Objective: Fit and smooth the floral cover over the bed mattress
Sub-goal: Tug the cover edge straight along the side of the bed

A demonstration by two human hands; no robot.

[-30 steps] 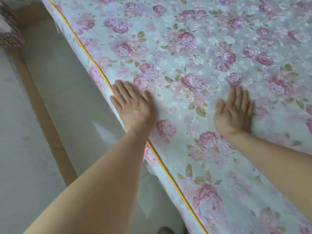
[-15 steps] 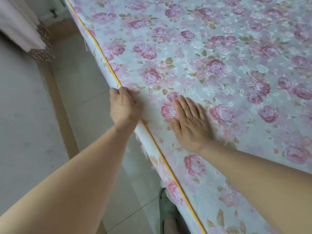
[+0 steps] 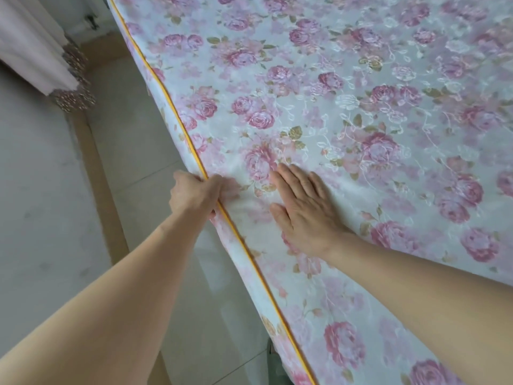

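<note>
The floral cover (image 3: 347, 112), white with pink roses, lies across the mattress and fills most of the view. A yellow piping seam (image 3: 244, 245) runs along its left edge. My left hand (image 3: 194, 193) grips that edge at the seam, thumb on top and fingers curled down the side. My right hand (image 3: 302, 209) rests flat on the cover just to the right of it, palm down, fingers together and pointing away from me. A few small creases show between the two hands.
Pale floor tiles (image 3: 133, 151) run beside the bed on the left, with a tan strip (image 3: 97, 173) along them. A pink curtain with a beaded hem (image 3: 41, 54) hangs at the upper left. Something grey-green (image 3: 273, 362) shows on the floor by the bed's near edge.
My left hand went from lying flat on the cover to gripping its piped edge. My right hand slid left, close to the edge. The view has shifted further along the bed.
</note>
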